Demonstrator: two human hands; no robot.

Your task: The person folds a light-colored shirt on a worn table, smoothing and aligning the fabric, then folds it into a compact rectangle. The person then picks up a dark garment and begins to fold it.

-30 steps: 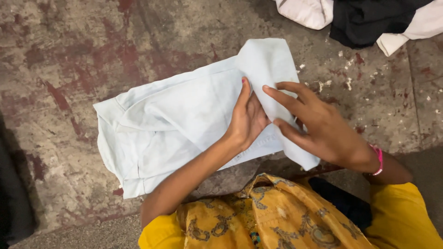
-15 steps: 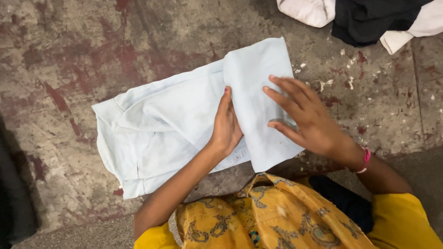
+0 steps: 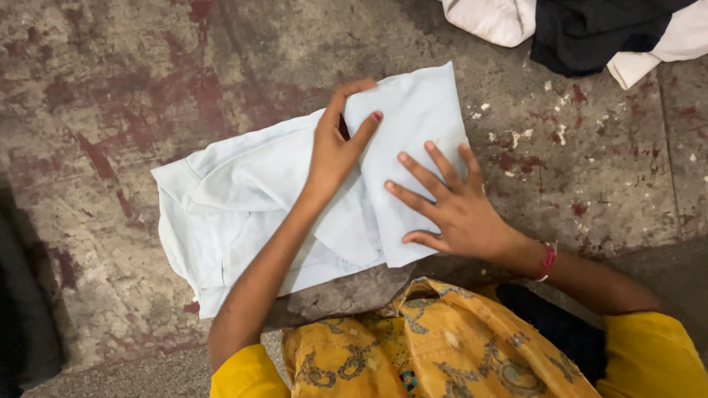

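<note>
- Pale blue cloth, a garment (image 3: 295,191) partly folded, lies on the stained concrete floor (image 3: 110,88) in the head view, just in front of the person's knees.
- Left hand (image 3: 335,144) rests on the garment near its upper edge, fingers curled over the edge of the folded flap and seemingly pinching it, though the grip itself is partly hidden.
- Right hand (image 3: 450,210) lies flat on the folded flap at the garment's right end, fingers spread apart, palm down, gripping nothing.
- A pink bracelet (image 3: 546,260) circles the right wrist.
- Yellow patterned fabric (image 3: 442,346) covers the lap at the bottom edge.
- White and black clothes (image 3: 590,29) sit heaped at the top right, well apart from the garment.
</note>
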